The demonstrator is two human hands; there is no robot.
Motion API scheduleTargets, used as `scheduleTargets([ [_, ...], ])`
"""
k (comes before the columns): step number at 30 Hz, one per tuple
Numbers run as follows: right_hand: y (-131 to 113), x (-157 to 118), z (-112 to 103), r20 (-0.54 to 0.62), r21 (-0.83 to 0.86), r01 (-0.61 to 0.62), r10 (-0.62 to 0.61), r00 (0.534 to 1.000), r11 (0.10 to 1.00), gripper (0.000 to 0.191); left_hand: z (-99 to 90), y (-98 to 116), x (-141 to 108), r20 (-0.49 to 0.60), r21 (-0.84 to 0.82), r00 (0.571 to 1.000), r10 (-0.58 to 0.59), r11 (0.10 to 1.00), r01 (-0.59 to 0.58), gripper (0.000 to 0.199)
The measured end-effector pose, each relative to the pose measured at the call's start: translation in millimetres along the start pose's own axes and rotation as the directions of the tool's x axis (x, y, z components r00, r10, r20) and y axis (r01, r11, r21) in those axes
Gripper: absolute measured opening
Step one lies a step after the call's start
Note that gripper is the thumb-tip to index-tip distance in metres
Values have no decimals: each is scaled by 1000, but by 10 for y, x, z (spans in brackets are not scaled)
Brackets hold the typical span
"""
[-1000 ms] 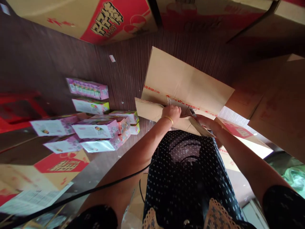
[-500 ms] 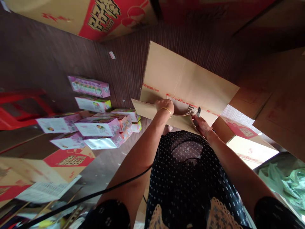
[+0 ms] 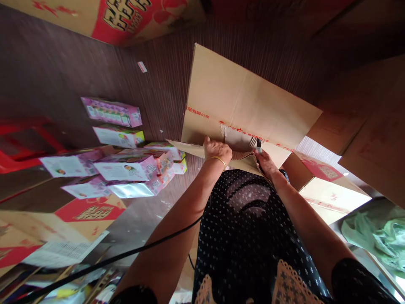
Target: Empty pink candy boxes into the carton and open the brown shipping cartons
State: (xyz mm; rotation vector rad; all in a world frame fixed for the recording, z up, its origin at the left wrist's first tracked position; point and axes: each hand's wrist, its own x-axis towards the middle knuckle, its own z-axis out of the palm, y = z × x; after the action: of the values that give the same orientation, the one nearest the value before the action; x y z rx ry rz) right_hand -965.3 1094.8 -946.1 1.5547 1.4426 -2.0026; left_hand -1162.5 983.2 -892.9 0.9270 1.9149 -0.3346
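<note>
A large cardboard sheet (image 3: 234,84) with red printed lettering leans in front of my lap, folded so a near flap bends toward me. My left hand (image 3: 217,151), a thin bangle on its wrist, is closed on the upper edge of that flap. My right hand (image 3: 267,164) is closed around a box cutter (image 3: 258,146), its tip pointing away from me, beside the wavy, bent edge of the flap. Between the hands, a paler, rough-edged patch (image 3: 237,139) shows on the cardboard. Part of the knife's handle is hidden in the fingers.
Several pink and purple product boxes (image 3: 126,168) lie on the floor to the left, beyond them a red plastic stool (image 3: 25,141). Printed cartons stand at the top (image 3: 145,21) and lower left (image 3: 91,209). An open carton (image 3: 332,194) and green plastic bags (image 3: 389,238) are at right.
My left hand has drawn slightly toward me with the flap's edge, exposing more of the pale patch. The box cutter has shifted a little left and turned more upright. The view has shifted slightly.
</note>
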Motion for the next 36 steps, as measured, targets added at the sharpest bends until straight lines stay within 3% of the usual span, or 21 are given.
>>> scheduleTargets([
  [3,-63,43,1,49,80,-25,21,999,996,61,18,3,-64,13,17,1000,9,1000,-9,43],
  [9,-148,122,15,138,88,-40,28,990,995,63,125,-4,-172,-109,-43,993,-38,999,33,48],
  [14,-64,151,145,-12,116,-82,84,996,990,54,203,-44,-331,-184,-82,982,-38,996,23,47],
  [18,-67,236,317,-225,132,-130,157,962,983,39,461,-168,-690,-229,-127,973,-30,992,1,38],
  [21,-128,194,518,-369,166,-182,232,900,969,25,739,-264,-971,-274,-148,962,-15,989,-27,30],
  [22,-153,144,619,-363,178,-204,256,896,963,25,816,-282,-1032,-293,-161,956,-8,986,-41,29],
  [24,-211,18,877,-235,188,-218,259,937,958,27,918,-296,-1091,-313,-190,950,5,979,-68,27],
  [26,-300,-83,1155,-104,185,-154,175,979,971,27,955,-304,-1089,-304,-210,953,8,975,-75,24],
  [29,-511,-110,1373,-176,110,44,-24,984,993,23,950,-384,-1056,-279,-269,960,-1,960,-77,24],
  [31,-664,-93,1293,-215,45,88,-76,974,995,25,924,-499,-1027,-256,-346,967,8,933,-100,27],
  [33,-760,-102,1076,-201,13,89,-85,976,996,33,852,-617,-960,-211,-406,977,33,906,-118,30],
  [36,-726,-182,712,-239,32,110,-99,966,993,42,586,-667,-716,-107,-450,994,3,891,-51,32],
])
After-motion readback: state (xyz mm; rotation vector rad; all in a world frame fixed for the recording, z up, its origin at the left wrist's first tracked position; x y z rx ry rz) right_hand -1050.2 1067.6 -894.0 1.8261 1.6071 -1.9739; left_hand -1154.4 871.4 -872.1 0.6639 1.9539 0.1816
